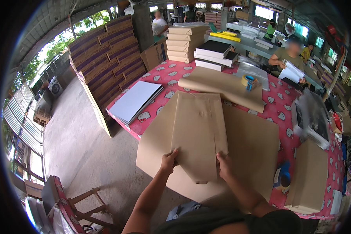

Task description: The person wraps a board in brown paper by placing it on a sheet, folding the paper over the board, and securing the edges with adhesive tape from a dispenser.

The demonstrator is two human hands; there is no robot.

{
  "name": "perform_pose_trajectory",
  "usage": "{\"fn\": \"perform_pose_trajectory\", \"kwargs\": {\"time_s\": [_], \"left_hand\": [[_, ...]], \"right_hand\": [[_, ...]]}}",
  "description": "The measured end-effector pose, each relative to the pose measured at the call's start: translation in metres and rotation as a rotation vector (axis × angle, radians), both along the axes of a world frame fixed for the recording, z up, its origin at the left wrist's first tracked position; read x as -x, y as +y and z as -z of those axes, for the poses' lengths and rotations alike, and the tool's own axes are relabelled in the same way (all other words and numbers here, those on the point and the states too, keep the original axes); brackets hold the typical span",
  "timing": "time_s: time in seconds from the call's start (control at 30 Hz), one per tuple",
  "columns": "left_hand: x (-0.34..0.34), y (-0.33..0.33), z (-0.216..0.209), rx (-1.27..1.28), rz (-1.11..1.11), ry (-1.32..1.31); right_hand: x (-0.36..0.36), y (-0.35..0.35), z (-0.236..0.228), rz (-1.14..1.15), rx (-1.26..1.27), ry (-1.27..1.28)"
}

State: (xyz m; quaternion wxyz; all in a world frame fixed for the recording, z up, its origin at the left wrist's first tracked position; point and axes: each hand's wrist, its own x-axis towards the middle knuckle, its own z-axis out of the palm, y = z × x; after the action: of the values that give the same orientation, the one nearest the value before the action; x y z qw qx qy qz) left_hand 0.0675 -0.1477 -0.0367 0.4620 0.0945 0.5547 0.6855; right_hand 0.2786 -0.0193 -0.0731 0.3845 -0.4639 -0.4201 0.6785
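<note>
In front of me a flat bundle wrapped in brown kraft paper [199,128] lies on a larger brown paper sheet [251,152]. Its far end is folded over, and the near end tapers to a flap toward my body. My left hand [169,160] is closed on the bundle's left paper edge, thumb on top. My right hand [224,165] grips the right edge, its thumb along the fold and its other fingers partly hidden. Beyond the bundle lies a loosely folded length of brown paper [218,86], with a yellow tape roll in a blue dispenser [250,82] on it.
White boards [134,101] lie at left; wrapped packs [179,48] and black-and-white boards [214,54] are stacked at the back. At right are a blue tape dispenser [282,177], another wrapped pack [310,175] and plastic-covered items [310,117]. Stacked cartons [105,58] stand left. A co-worker [290,58] holds white sheets.
</note>
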Motion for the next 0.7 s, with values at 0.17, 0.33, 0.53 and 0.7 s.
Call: {"fn": "perform_pose_trajectory", "kwargs": {"time_s": [0.17, 0.33, 0.53, 0.7], "left_hand": [[0.010, -0.014, 0.022, 0.001, -0.077, 0.002], [0.010, -0.005, 0.042, -0.076, -0.109, 0.054], [-0.050, -0.010, -0.024, -0.207, 0.328, -0.015], [0.004, 0.004, -0.116, -0.143, 1.029, 0.318]], "right_hand": [[-0.014, -0.058, 0.003, -0.235, 0.088, -0.162], [-0.049, -0.084, -0.118, -0.866, 0.019, -0.338], [-0.051, -0.018, -0.130, -0.484, -0.805, -0.436], [-0.082, -0.045, -0.159, -0.454, -1.064, -0.531]]}}
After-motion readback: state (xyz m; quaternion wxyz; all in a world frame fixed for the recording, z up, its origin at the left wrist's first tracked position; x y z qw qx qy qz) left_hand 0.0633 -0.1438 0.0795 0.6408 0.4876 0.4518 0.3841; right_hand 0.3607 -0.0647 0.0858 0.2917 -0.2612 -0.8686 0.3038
